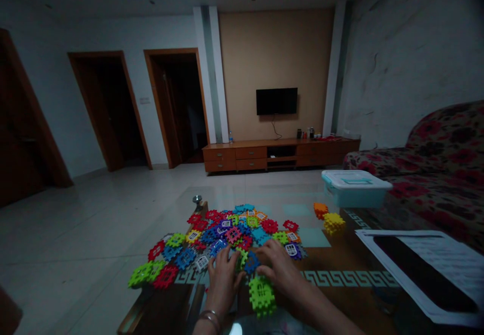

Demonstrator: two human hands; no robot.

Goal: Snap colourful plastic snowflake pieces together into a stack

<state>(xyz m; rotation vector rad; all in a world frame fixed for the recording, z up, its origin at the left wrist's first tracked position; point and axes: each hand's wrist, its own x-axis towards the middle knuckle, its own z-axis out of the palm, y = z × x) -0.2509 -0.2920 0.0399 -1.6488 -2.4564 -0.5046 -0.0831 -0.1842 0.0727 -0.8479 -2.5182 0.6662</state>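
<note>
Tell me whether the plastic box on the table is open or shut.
Shut: the plastic box has its white lid sitting flat across the top.

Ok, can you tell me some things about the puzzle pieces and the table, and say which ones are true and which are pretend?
1. Both hands rest on the pile of colourful pieces. True: the left hand and the right hand lie on its near edge.
2. The plastic box has its lid off. False: the white lid is on.
3. A green block sits just in front of the hands. True.
4. The television is showing a cartoon. False: its screen is dark.
5. The yellow block is buried in the middle of the pile. False: it stands apart, to the right, beside an orange block.
</note>
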